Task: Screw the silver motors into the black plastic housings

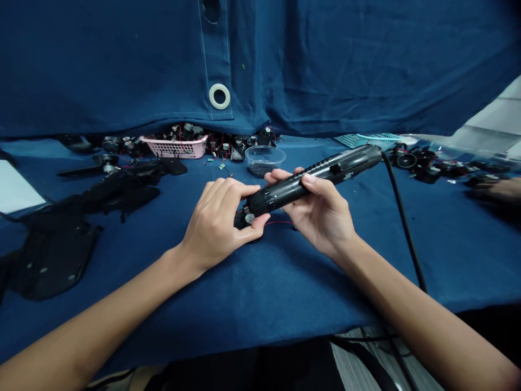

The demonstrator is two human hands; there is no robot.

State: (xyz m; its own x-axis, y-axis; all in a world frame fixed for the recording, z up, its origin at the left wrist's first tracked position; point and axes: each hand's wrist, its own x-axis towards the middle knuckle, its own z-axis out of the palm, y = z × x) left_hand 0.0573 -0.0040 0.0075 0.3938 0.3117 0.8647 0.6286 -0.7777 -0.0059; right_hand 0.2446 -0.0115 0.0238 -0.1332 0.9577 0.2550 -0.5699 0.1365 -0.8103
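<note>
A black corded electric screwdriver [313,179] lies slantwise across the middle, its cord end up to the right. My right hand [321,212] is wrapped round its body, thumb on top. At its lower left tip, my left hand [222,217] grips a small black part [241,218] with a pale round piece on it, between thumb and fingers. A thin red wire [279,222] runs from beneath that part toward my right palm. The tip meets the part, but the exact contact is hidden.
Behind stand a pink basket [177,147] of small parts, a clear bowl [265,158] of dark screws and a teal basket [362,140]. Black parts [57,244] lie at left. The cord [402,217] hangs at right. Another person's hand [504,189] shows far right.
</note>
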